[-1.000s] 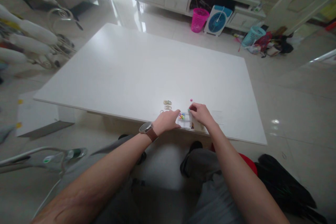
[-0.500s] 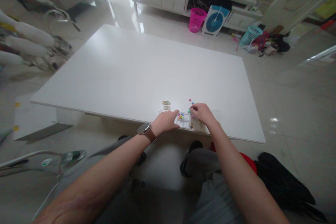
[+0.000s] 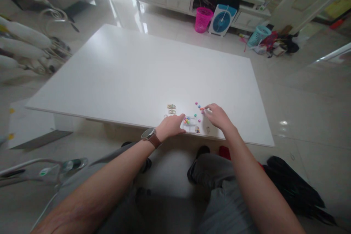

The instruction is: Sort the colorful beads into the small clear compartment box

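My left hand [image 3: 173, 125] grips the left side of a small clear plastic box [image 3: 189, 128] at the table's near edge, thumb and fingers on its rim. Colourful beads [image 3: 187, 120] lie in the box's upper left compartment. To the right of the box, my right hand [image 3: 216, 115] has its fingertips pinched at an orange bead [image 3: 202, 109] on the table. Loose around it are a pink bead [image 3: 196, 103], a blue bead [image 3: 199, 106], a green bead [image 3: 195, 115] and a magenta bead [image 3: 199, 120]. A small figure charm [image 3: 197, 129] sits by the box's right corner.
Several metal rings [image 3: 171, 106] lie in rows left of the box. A small metal piece [image 3: 208, 129] rests below my right hand. Across the white table [image 3: 153, 69], a pink basket [image 3: 203, 20] and a blue fan [image 3: 222, 20] stand on the floor.
My right hand has moved right, from the box's upper right edge to the loose beads, uncovering several of them. My left hand stays on the box. The view has shifted slightly.
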